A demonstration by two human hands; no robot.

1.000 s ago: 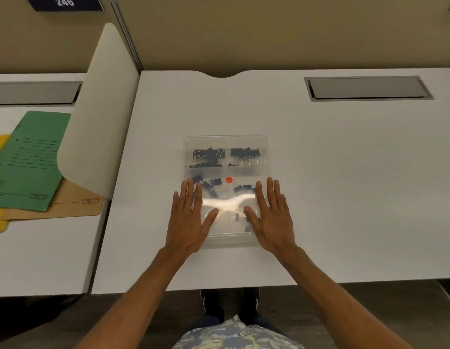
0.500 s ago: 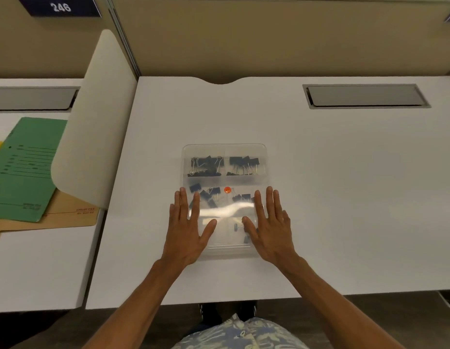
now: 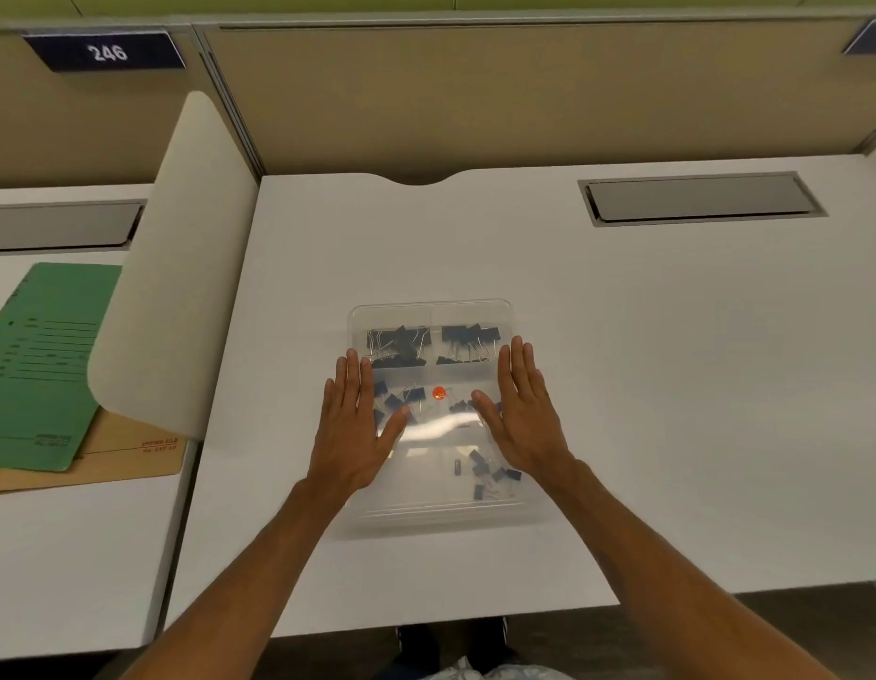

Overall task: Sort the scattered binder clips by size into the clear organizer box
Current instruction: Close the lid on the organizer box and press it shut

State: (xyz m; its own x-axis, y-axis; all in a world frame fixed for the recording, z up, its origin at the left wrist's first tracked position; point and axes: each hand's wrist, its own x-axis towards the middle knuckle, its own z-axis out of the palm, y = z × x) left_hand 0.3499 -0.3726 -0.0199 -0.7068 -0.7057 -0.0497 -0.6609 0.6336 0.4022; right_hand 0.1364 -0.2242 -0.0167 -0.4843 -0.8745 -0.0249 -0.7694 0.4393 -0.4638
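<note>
The clear organizer box (image 3: 433, 515) lies on the white desk with its transparent lid down. Large black binder clips (image 3: 399, 343) fill the far left compartment, slightly smaller ones (image 3: 470, 338) the far right. Medium clips (image 3: 401, 400) show in the middle row beside an orange dot (image 3: 439, 393). The smallest clips (image 3: 490, 476) lie in the near right compartment. My left hand (image 3: 355, 427) rests flat on the lid's left side, fingers apart. My right hand (image 3: 524, 414) rests flat on the lid's right side. Neither hand holds anything.
A curved white divider panel (image 3: 176, 267) stands at the desk's left edge. Beyond it lie a green folder (image 3: 38, 365) and a tan folder (image 3: 131, 458). A grey cable hatch (image 3: 700, 198) sits at the back right. The desk's front edge (image 3: 426, 625) is near.
Both hands have slid further up the lid, from its near end to its middle. The near compartment with the smallest clips is now uncovered. The camera view has tilted upward.
</note>
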